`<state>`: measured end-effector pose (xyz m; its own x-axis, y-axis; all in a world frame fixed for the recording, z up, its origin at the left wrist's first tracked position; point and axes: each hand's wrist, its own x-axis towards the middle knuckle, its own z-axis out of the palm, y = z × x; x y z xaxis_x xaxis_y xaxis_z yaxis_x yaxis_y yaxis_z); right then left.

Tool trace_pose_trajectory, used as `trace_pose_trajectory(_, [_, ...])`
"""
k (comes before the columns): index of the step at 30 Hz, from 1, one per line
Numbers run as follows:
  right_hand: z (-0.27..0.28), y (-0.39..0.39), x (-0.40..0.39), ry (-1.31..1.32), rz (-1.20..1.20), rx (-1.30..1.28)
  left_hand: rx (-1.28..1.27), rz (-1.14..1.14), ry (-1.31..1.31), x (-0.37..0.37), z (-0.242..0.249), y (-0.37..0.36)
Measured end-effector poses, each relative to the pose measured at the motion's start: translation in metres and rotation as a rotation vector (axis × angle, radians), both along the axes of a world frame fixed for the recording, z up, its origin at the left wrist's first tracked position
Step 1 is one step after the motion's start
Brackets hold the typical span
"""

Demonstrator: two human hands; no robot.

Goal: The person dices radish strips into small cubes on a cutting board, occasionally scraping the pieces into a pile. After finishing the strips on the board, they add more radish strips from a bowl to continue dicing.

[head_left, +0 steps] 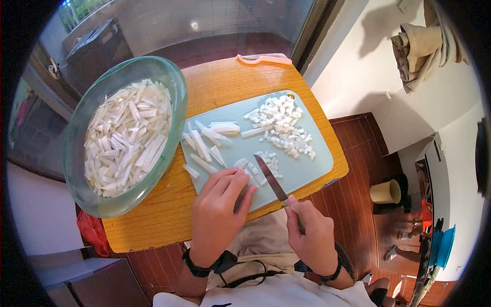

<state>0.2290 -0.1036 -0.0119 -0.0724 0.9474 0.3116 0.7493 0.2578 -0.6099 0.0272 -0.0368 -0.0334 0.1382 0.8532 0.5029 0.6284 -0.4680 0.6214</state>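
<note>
My right hand (pixel 312 233) is wrapped round the handle of a small knife (pixel 269 175), its blade slanting up and left over the pale blue cutting board (pixel 312 176). My left hand (pixel 220 204) has its fingers bent and pressed down on white vegetable strips at the board's near edge, partly hidden under the fingertips. Small freshly cut pieces (pixel 268 162) lie beside the blade. Farther back on the board is a pile of white dice (pixel 281 120). Uncut white strips (pixel 207 140) are scattered on the board's left side.
A greenish clear bowl (pixel 176 87) full of white strips stands left on the wooden table (pixel 209 77). At the table's far edge lies a pink-handled tool (pixel 263 59). A red plastic bag (pixel 93 233) and a beige bin (pixel 386 192) are on the floor. Someone's feet (pixel 391 253) show at right.
</note>
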Motion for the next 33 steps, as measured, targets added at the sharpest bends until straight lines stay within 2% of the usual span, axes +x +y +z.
trace_pose_trajectory(19, [-0.014, 0.016, -0.018, -0.054, 0.102, 0.033, 0.016, 0.0, -0.018, -0.002, -0.003, -0.006])
trace_pose_trajectory(21, [-0.01, 0.015, -0.018, -0.131, 0.106, -0.014, 0.011, -0.005, -0.012, -0.002, -0.003, -0.006])
trace_pose_trajectory(28, [-0.006, 0.016, -0.017, -0.126, 0.121, -0.039, -0.009, 0.026, 0.005, 0.0, -0.002, -0.007])
trace_pose_trajectory(33, [-0.005, 0.017, -0.015, -0.215, 0.162, -0.044, 0.0, 0.008, 0.027, -0.001, 0.001, -0.006])
